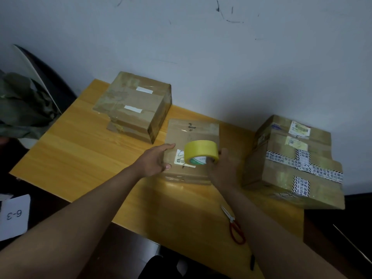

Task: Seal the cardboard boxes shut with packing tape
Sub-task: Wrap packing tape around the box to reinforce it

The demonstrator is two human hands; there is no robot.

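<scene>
Yellow packing tape, a wide roll [201,152] with a white-and-green core label, stands on edge on top of the small brown cardboard box [192,152] in the middle of the table. The right hand [225,168] grips the roll from its right side, the fingers curled around the rim and into the core, so the roll sits at the fingertips, to the left of the palm. The left hand [156,160] lies against the box's left side, fingers straight and pressed to the cardboard, thumb toward the near edge. A white sticker [181,160] on the box top shows partly behind the roll.

2 more taped boxes share the orange wooden table [80,158]: a flat brown one with 2 white strips [133,105] at the far left corner, and a larger one with black-and-white printed tape [293,164] at the right edge. Red-handled scissors [234,225] lie closed near the front edge, beside the right forearm, with a small black object [252,262] nearer still. Behind stands a scuffed pale wall [201,47]. Crumpled green fabric [22,109] lies at left, and a white card marked 6-3 [14,215] below it.
</scene>
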